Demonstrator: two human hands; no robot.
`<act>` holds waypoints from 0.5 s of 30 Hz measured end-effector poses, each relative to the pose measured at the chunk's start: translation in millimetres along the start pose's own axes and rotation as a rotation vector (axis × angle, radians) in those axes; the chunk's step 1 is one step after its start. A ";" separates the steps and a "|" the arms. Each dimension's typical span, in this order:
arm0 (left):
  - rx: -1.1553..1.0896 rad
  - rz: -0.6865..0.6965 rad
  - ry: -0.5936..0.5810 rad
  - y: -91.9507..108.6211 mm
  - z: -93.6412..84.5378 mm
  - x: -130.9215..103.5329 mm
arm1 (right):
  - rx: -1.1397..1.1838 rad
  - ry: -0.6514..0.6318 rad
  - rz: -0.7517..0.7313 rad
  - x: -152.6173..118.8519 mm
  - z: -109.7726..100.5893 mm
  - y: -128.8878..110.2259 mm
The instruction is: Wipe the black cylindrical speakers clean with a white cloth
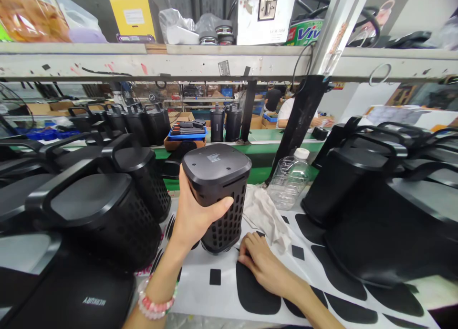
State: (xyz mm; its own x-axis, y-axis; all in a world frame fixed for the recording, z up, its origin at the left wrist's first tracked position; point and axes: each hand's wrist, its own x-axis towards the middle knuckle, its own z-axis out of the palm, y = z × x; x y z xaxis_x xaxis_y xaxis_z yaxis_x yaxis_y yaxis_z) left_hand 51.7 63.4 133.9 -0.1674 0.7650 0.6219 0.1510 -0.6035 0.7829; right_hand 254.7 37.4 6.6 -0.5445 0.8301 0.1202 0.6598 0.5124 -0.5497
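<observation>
My left hand [195, 219] is wrapped round a black casing [217, 169] with rounded corners, a flat face up, a small label and screw holes on it, and a grid of holes in its side. The casing's lower end is just above or on a white backing sheet [200, 295]; I cannot tell which. My right hand [261, 260] has its fingers curled at the upper edge of a large black pad [255, 291] on that sheet, apparently pinching it; the fingertips are partly hidden. A small black square [215, 277] lies to the left of the pad.
Black units with handles crowd the left [96, 209] and the right [350, 176]. Behind the sheet are a white cloth [266, 214] and a clear plastic bottle [291, 178]. A shelf [193, 61] crosses above, held by a slanted post [304, 114]. Co-workers sit beyond.
</observation>
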 end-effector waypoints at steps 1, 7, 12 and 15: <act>-0.009 0.006 -0.001 0.2 0.1 0.1 | 0.015 0.009 -0.006 -4.1 0.1 0.9; -0.045 -0.009 -0.005 -0.2 0.9 1.0 | 0.219 0.097 -0.029 -40.9 -2.0 3.8; -0.025 -0.035 0.000 -3.0 -1.0 0.7 | 0.260 0.099 -0.019 -62.6 -12.0 -1.0; -0.027 -0.048 0.002 -3.6 -1.2 0.9 | 0.263 0.049 -0.010 -75.7 -30.7 -10.4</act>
State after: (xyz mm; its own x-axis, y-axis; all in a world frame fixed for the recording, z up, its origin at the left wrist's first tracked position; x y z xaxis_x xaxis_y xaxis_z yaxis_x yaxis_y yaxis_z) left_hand 49.8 66.0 131.7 -0.1758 0.7930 0.5833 0.1160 -0.5717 0.8122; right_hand 304.9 -23.9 28.5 -0.5206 0.8380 0.1634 0.4936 0.4515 -0.7433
